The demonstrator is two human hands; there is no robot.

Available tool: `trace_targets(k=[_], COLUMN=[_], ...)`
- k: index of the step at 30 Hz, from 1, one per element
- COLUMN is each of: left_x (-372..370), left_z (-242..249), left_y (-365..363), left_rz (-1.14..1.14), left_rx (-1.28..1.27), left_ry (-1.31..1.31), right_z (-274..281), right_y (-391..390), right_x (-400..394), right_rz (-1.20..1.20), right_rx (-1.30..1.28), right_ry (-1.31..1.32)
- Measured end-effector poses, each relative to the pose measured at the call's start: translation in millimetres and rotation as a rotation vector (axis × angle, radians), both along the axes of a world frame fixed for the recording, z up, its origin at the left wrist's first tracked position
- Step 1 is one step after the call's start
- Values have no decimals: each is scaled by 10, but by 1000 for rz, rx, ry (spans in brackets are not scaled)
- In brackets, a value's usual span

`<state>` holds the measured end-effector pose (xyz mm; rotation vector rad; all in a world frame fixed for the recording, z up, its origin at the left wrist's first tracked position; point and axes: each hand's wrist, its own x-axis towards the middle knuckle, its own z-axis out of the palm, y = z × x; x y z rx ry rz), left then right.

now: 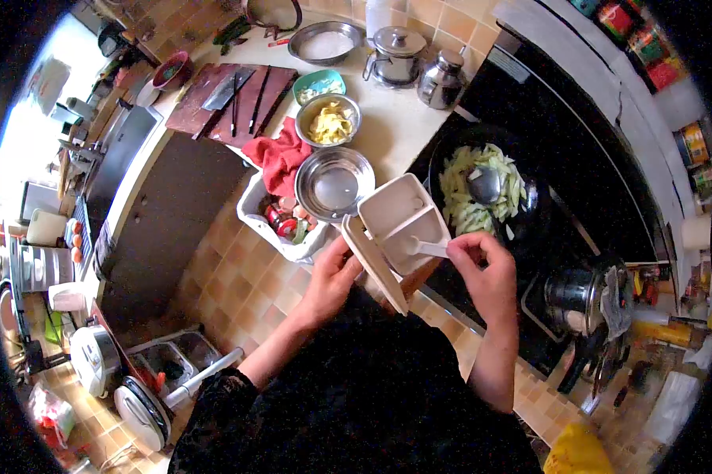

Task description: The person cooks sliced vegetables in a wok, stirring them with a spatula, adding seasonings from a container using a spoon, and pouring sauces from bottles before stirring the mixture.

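Note:
My left hand (pixel 334 276) holds a white two-compartment seasoning box (pixel 395 207) by its left side, near the open lid (pixel 378 268). Between the thumb and fingers of my right hand (pixel 482 261) is the handle of a small white spoon (pixel 429 247), its bowl in the box's nearer compartment. What that compartment contains is hard to make out. Just right of the box, a dark wok (pixel 443 162) on the stove holds pale green sliced vegetable (pixel 468 183) and a metal ladle (pixel 485 186). An empty steel bowl (pixel 335 183) stands left of the box.
Behind are a bowl of yellow food (pixel 330 122), a teal bowl (pixel 320 84), and a cutting board (pixel 202 95) with a cleaver (pixel 228 88). A red cloth (pixel 280 158) hangs over a lined bin (pixel 249 207). Steel pots (pixel 395 57) stand behind; another pot (pixel 573 296) sits right.

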<state>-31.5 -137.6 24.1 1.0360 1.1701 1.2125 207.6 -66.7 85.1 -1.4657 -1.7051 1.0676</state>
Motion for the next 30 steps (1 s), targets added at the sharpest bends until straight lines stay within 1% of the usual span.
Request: trace_targets(k=[1,4,6,8,9,10,12,13,14,16,18,19,20,22,25,26,28,30], left_x=[-1,-12,-34,-76,-62,-76,-75,-83,-97,-103,-105,-107,-103,-91,-75,-72,-56,-32], left_z=[-19,-68,-21,-157,-140,-133,-194,-193,-190,-187,-189,-187,-182,-155,-146,-141,-125,-112], left_y=[5,19,55,38,32,15,19,8,8,12,-13,-12,-4,1,24,21,19,30], left_rz=[0,16,3,7,38,26,70,61,53,53,67,66,65,64,61,66,67,68], left_rx=[-16,-71,-117,-106,-137,-70,-145,-146,-142,-136,-142,-130,-120,-106,-92,-90,-85,-54], left_ry=[-10,-72,-80,-98,-100,-113,-91,-86,-79,-84,-106,-95,-83,-55,-47,-39,-25,-36], right_z=[-8,21,77,133,89,17,-62,-72,-119,-132,-57,0,50,128,166,153,129,85], right_y=[13,54,82,148,220,314,569,686,767,831,831,799,740,559,288,230,172,155], right_x=[50,226,342,419,480,512,594,609,616,669,703,693,645,487,263,189,77,-54], right_rz=[-20,-115,-215,-363,-424,-469,-394,-321,-302,-345,-422,-439,-449,-390,-68,-7,121,165], right_rx=[-69,-145,-85,52,152,338,777,925,975,1019,1084,1096,1044,824,499,400,424,478], right_ry=[83,209,304,298,270,168,-420,-689,-730,-744,-702,-659,-545,-226,4,31,-117,-193])
